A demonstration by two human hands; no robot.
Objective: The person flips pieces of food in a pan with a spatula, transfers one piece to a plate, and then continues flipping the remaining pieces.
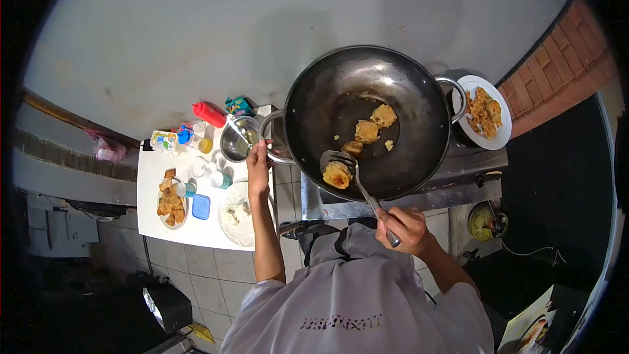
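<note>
At the near rim of the wok (367,85), a fried fritter (337,176) lay on the blade of a slotted spatula (364,191), just above the dark, glossy inner wall. The right hand (406,229), nearer the body than the wok, was closed in a full fist around the end of the spatula's thin metal shaft. The left hand (258,162) was wrapped around the wok's left loop handle (265,130), fingers curled with no gap visible. Judged from its golden, uneven crust, the fritter would be light, greasy and easily broken. Support from below on the flat blade would suit it better than a pinch. The wok, a wide round metal bowl, looked heavy and probably hot, with its two loop handles as the sensible points of hold. Three more fritters (367,131) lay near the centre of the wok on an oily patch. Just right of the wok stood a white plate (504,132) piled with fried pieces. Under the wok sat a stainless stove (458,167). Left of the wok, a white table (147,177) carried a steel bowl (236,141) and a red bottle (209,113).
</note>
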